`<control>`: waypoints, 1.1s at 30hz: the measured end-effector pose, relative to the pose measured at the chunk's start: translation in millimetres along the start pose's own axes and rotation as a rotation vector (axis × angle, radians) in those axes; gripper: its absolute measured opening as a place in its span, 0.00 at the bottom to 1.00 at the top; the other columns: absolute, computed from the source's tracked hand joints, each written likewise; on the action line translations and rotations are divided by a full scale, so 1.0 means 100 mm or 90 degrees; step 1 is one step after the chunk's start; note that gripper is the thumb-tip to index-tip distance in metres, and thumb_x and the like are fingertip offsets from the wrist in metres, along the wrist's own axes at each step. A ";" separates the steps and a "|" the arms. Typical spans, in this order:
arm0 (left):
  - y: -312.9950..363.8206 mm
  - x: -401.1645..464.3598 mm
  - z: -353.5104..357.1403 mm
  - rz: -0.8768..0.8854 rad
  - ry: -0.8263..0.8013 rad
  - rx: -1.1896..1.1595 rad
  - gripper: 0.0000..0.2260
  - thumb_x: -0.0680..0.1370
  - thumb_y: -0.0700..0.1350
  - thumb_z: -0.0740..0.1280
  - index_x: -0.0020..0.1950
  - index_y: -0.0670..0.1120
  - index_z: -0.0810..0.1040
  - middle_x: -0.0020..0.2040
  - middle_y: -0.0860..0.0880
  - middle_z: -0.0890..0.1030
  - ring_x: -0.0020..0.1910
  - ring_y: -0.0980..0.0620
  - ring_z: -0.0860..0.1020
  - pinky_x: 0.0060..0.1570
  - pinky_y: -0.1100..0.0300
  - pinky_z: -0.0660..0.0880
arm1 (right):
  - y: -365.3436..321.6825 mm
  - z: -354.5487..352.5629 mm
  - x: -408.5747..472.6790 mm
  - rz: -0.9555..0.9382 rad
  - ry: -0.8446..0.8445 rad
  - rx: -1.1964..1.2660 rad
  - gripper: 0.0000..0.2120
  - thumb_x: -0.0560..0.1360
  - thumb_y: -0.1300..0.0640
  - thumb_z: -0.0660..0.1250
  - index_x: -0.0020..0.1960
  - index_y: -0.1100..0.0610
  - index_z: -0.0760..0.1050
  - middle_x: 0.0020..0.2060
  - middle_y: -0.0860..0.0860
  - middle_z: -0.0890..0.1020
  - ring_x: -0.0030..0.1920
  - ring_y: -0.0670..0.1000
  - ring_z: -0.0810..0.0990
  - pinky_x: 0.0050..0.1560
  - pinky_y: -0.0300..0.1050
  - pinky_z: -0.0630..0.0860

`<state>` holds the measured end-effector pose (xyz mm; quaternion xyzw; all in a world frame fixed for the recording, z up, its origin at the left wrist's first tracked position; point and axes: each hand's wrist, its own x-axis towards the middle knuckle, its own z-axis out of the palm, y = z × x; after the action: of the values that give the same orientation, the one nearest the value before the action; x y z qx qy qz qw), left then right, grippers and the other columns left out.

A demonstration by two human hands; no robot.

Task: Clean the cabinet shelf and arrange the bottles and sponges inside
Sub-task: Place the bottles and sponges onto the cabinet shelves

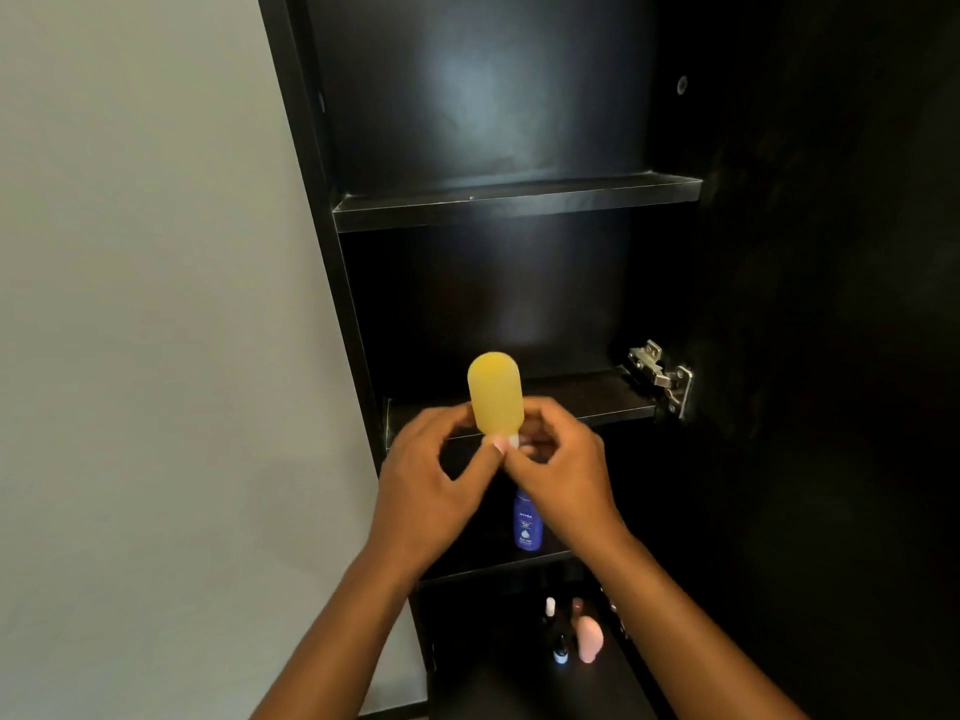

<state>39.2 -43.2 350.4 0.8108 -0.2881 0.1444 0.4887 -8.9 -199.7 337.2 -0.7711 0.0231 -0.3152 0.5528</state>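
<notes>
Tall black cabinet stands open against a pale grey wall. Its door is swung to the right, with a metal hinge bright on the right inner edge.

Both hands are raised in front of the middle shelf. Between them is a yellow bottle, upside down: rounded base on top, pale cap end below at the fingertips. The bottle is in the air in front of the shelf edge, not resting on it.

Left hand: fingers curled, thumb and forefinger pinching the lower part of the bottle. The rest of the hand is loosely cupped.

Right hand: fingers closed in around the cap end, meeting the left thumb. Whether it grips the cap itself or only the neck cannot be told; the cap is mostly covered.

Upper shelf shows a bare dark board with a worn front edge.

Next shelf down: a blue bottle stands upright, partly hidden behind the right wrist.

Lowest visible compartment: a pink sponge, egg-shaped, upright. Just left of it is a small dark dropper bottle, and behind it another small dark bottle with a white cap. Further detail there is too dim to read.
</notes>
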 end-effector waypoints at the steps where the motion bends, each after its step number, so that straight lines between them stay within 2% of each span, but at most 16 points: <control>1: -0.01 0.03 -0.03 0.012 0.018 0.024 0.20 0.79 0.64 0.66 0.67 0.57 0.79 0.61 0.60 0.80 0.61 0.60 0.79 0.59 0.62 0.77 | -0.03 0.03 0.10 0.000 0.017 -0.007 0.14 0.73 0.54 0.78 0.57 0.47 0.82 0.46 0.45 0.87 0.47 0.44 0.85 0.47 0.38 0.82; 3: -0.06 0.07 -0.08 0.014 0.022 0.058 0.19 0.81 0.59 0.62 0.69 0.55 0.78 0.65 0.57 0.79 0.64 0.59 0.77 0.65 0.56 0.77 | -0.05 0.11 0.31 0.002 0.046 -0.048 0.15 0.71 0.54 0.80 0.56 0.49 0.83 0.46 0.45 0.85 0.45 0.43 0.84 0.44 0.35 0.80; 5: -0.12 0.11 -0.09 0.012 -0.018 0.125 0.18 0.84 0.52 0.62 0.73 0.52 0.76 0.69 0.54 0.78 0.68 0.56 0.75 0.70 0.52 0.75 | -0.02 0.21 0.51 0.010 0.052 -0.075 0.16 0.70 0.54 0.81 0.55 0.50 0.82 0.47 0.46 0.85 0.45 0.43 0.83 0.45 0.38 0.81; 7: -0.17 0.13 -0.08 0.014 -0.069 0.220 0.21 0.83 0.48 0.64 0.76 0.49 0.73 0.73 0.51 0.75 0.72 0.52 0.73 0.73 0.54 0.71 | -0.01 0.30 0.65 0.025 0.029 -0.088 0.18 0.70 0.55 0.81 0.57 0.50 0.80 0.46 0.45 0.84 0.45 0.44 0.83 0.47 0.41 0.83; 10: -0.19 0.15 -0.05 0.025 -0.107 0.302 0.24 0.81 0.51 0.65 0.77 0.48 0.71 0.74 0.50 0.75 0.72 0.51 0.73 0.71 0.56 0.70 | -0.01 0.41 0.77 0.039 -0.008 -0.110 0.21 0.71 0.57 0.81 0.60 0.51 0.78 0.46 0.44 0.83 0.45 0.43 0.82 0.49 0.42 0.83; 14: -0.23 0.13 -0.02 0.033 -0.113 0.336 0.22 0.79 0.52 0.66 0.73 0.47 0.75 0.68 0.49 0.79 0.68 0.50 0.76 0.68 0.55 0.72 | 0.01 0.53 0.84 0.025 -0.047 -0.164 0.20 0.70 0.58 0.81 0.58 0.53 0.78 0.46 0.43 0.82 0.43 0.40 0.81 0.48 0.41 0.82; 19: -0.29 0.09 0.01 0.043 -0.095 0.342 0.23 0.79 0.52 0.68 0.73 0.47 0.75 0.70 0.49 0.79 0.70 0.49 0.74 0.70 0.55 0.70 | 0.12 0.59 0.88 0.035 -0.069 -0.186 0.26 0.69 0.57 0.82 0.63 0.52 0.75 0.49 0.47 0.84 0.50 0.48 0.85 0.53 0.51 0.84; 24: -0.35 0.09 0.02 0.064 -0.084 0.338 0.24 0.78 0.50 0.68 0.73 0.45 0.76 0.70 0.47 0.78 0.71 0.48 0.74 0.71 0.54 0.70 | 0.15 0.60 0.86 0.037 -0.062 -0.205 0.22 0.70 0.56 0.81 0.60 0.54 0.77 0.47 0.47 0.83 0.48 0.49 0.84 0.53 0.53 0.84; 26: -0.37 0.06 0.03 0.071 -0.067 0.317 0.24 0.78 0.49 0.68 0.73 0.44 0.76 0.71 0.46 0.78 0.71 0.47 0.73 0.72 0.52 0.70 | 0.14 0.61 0.84 0.021 -0.041 -0.207 0.24 0.68 0.55 0.81 0.60 0.55 0.77 0.50 0.51 0.85 0.50 0.52 0.85 0.53 0.56 0.83; 29: -0.39 -0.09 0.08 0.105 0.005 0.276 0.22 0.78 0.45 0.69 0.72 0.44 0.76 0.71 0.46 0.76 0.71 0.47 0.72 0.73 0.51 0.70 | 0.14 0.55 0.77 0.008 0.025 -0.190 0.29 0.68 0.56 0.81 0.66 0.58 0.76 0.58 0.55 0.83 0.53 0.52 0.85 0.56 0.54 0.82; 33: -0.49 -0.43 0.27 0.136 0.048 0.222 0.18 0.78 0.40 0.69 0.68 0.45 0.79 0.67 0.47 0.78 0.68 0.48 0.74 0.69 0.61 0.66 | 0.22 0.33 0.36 -0.068 0.197 -0.120 0.18 0.73 0.59 0.76 0.62 0.57 0.78 0.55 0.51 0.82 0.49 0.46 0.82 0.52 0.48 0.82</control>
<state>33.5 -35.6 280.6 0.8418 -0.3247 0.2733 0.3334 43.4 -194.1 328.5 -0.7619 0.0965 -0.4551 0.4506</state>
